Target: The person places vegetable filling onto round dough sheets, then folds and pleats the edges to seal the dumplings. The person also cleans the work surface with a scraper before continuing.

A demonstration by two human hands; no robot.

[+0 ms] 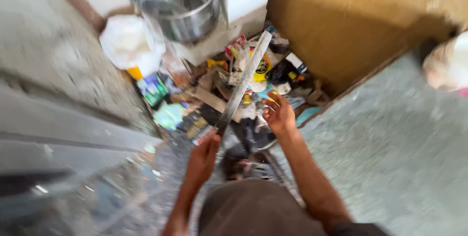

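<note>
grey metal strip point(242, 82) gripped at near end by left hand point(204, 154), fingers wrapped round it, far end slanting up over litter heap point(229, 94). right hand point(279, 114) loose, fingers spread, holding nothing, just beside strip, above wrappers. both forearms stretched forward. steel pot point(180, 7) behind heap, contents hidden. white bag point(129, 41) left of pot. brown wall point(351, 26) at right. blurred throughout.
</note>
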